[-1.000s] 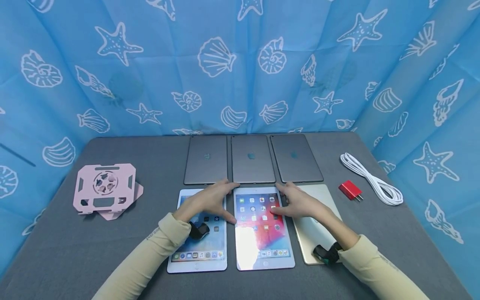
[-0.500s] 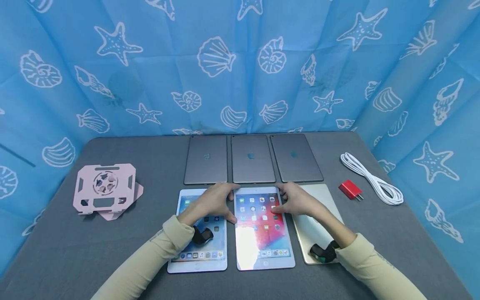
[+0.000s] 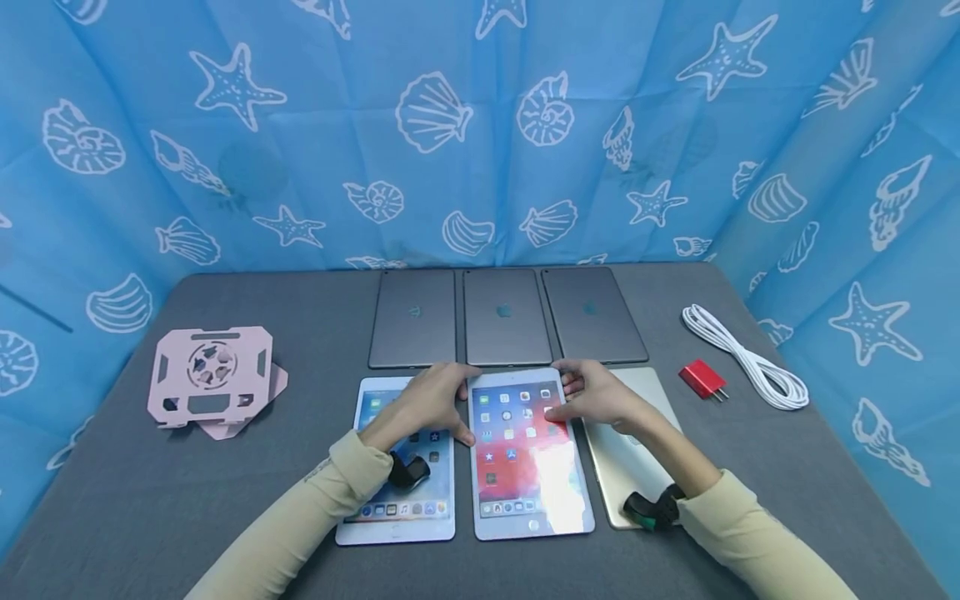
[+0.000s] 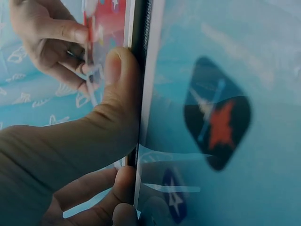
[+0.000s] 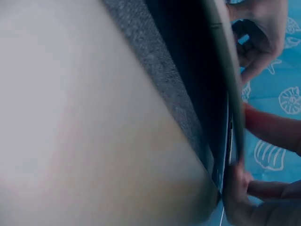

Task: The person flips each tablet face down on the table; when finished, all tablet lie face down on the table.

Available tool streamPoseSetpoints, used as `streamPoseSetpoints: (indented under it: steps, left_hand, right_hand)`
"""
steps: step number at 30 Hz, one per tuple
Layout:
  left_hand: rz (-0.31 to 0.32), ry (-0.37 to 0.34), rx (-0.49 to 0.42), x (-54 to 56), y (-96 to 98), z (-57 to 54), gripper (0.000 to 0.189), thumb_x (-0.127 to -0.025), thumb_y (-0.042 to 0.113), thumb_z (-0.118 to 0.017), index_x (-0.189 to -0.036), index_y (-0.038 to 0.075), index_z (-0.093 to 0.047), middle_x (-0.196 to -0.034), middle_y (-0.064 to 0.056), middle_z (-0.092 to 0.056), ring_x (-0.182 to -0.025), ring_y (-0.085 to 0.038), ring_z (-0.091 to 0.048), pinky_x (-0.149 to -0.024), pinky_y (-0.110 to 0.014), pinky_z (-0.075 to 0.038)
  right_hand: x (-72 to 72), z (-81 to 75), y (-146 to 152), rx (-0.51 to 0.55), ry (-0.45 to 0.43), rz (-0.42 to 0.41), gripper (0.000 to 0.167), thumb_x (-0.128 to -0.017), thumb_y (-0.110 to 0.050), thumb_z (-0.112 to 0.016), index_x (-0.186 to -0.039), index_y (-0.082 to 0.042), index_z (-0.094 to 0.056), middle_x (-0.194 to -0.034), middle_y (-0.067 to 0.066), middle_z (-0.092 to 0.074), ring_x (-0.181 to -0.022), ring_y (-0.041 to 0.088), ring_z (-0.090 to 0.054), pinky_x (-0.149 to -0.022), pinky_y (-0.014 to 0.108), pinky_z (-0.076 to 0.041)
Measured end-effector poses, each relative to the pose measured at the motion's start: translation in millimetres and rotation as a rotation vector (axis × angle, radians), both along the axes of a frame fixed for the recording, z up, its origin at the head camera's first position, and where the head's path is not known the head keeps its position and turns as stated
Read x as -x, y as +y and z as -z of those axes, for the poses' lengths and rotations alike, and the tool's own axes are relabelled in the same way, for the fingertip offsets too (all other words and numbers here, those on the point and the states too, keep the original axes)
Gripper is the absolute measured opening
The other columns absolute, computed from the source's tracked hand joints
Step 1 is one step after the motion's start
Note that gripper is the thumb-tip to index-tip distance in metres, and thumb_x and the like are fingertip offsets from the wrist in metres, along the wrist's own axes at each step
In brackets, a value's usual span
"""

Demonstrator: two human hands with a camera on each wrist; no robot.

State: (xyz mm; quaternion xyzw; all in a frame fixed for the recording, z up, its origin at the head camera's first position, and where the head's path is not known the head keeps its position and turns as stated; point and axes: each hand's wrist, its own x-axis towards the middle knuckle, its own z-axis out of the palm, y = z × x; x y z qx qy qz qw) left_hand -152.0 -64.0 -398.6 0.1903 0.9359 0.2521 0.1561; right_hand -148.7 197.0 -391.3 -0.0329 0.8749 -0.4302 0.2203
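Observation:
A white-framed tablet (image 3: 489, 523) with a lit red and blue screen lies between both hands. My right hand (image 3: 600, 396) pinches its upper right edge, thumb on the screen and fingers beneath. In the right wrist view, that side of the tablet (image 5: 233, 89) is tilted up, with a dark gap under it. My left hand (image 3: 431, 404) holds its upper left side, thumb and fingertips at the edge. Under the left wrist lies a second white tablet (image 3: 396, 532) with its screen lit. A gold tablet (image 3: 641, 379) lies face down below the right wrist.
Three dark grey tablets, left (image 3: 412, 333), middle (image 3: 506, 337) and right (image 3: 596, 337), lie face down behind. A pink cut-out stand (image 3: 206, 404) sits at left. At right are a red charger plug (image 3: 702, 378) and a coiled white cable (image 3: 742, 358). A blue curtain (image 3: 480, 183) encloses the table.
The right side of the middle tablet has tilted up, and the glare on its screen has shifted right. My right fingers have curled under its edge, while the left hand has hardly moved.

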Motion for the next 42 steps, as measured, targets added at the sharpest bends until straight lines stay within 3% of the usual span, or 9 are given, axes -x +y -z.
streamPoseSetpoints:
  steps: [6,12,18,26,36,42]
  left_hand:
    - [0.001,0.008,-0.011,-0.8,-1.6,2.6,0.100,-0.060,0.027,-0.101,-0.147,0.008,-0.055,-0.098,-0.002,-0.060,-0.082,-0.015,-0.051,-0.075,-0.029,-0.043]
    - [0.000,0.008,-0.034,-1.8,-1.8,3.6,0.098,-0.062,0.024,-0.100,-0.147,0.008,-0.055,-0.098,-0.002,-0.059,-0.086,-0.016,-0.051,-0.079,-0.031,-0.044]
    - [0.019,0.023,-0.053,-3.4,1.1,4.4,0.096,-0.064,0.025,-0.099,-0.147,0.006,-0.054,-0.106,-0.006,-0.064,-0.096,-0.020,-0.054,-0.092,-0.039,-0.050]
    - [0.041,0.037,-0.063,-2.3,8.6,6.2,0.099,-0.064,0.025,-0.099,-0.149,0.004,-0.051,-0.113,-0.009,-0.066,-0.099,-0.021,-0.055,-0.096,-0.042,-0.051]
    - [0.068,0.067,-0.084,-4.3,20.3,6.1,0.104,-0.063,0.028,-0.099,-0.150,0.002,-0.048,-0.117,-0.011,-0.067,-0.102,-0.021,-0.061,-0.094,-0.041,-0.054]
    - [0.077,0.061,-0.086,-4.2,28.9,6.7,0.105,-0.064,0.028,-0.099,-0.151,0.001,-0.047,-0.114,-0.009,-0.066,-0.101,-0.020,-0.059,-0.094,-0.040,-0.053]
  right_hand:
    - [0.0,-0.8,9.2,0.154,-0.046,0.025,0.077,-0.083,-0.007,-0.082,-0.148,0.002,-0.043,-0.124,0.021,-0.052,-0.104,0.025,-0.064,-0.084,0.030,-0.054]
    - [-4.1,-11.6,16.5,0.295,-0.069,-0.023,0.074,-0.092,-0.012,-0.073,-0.155,0.002,-0.035,-0.139,0.029,-0.052,-0.113,0.027,-0.067,-0.097,0.041,-0.058]
    - [-8.4,-20.9,19.5,0.306,-0.021,-0.048,0.072,-0.096,-0.015,-0.069,-0.156,0.002,-0.034,-0.143,0.030,-0.051,-0.122,0.032,-0.062,-0.108,0.049,-0.051]
    - [-10.7,-29.8,20.2,0.375,0.002,-0.058,0.071,-0.096,-0.011,-0.067,-0.156,0.004,-0.032,-0.141,0.032,-0.055,-0.112,0.017,-0.068,-0.101,0.030,-0.055]
    - [-12.3,-35.6,17.9,0.392,0.030,-0.035,0.071,-0.099,-0.014,-0.065,-0.159,-0.001,-0.030,-0.145,0.029,-0.052,-0.119,0.021,-0.065,-0.107,0.042,-0.052]
    - [-13.5,-38.7,14.3,0.407,0.032,-0.019,0.072,-0.099,-0.015,-0.066,-0.160,-0.004,-0.030,-0.146,0.027,-0.050,-0.118,0.016,-0.065,-0.109,0.045,-0.049]
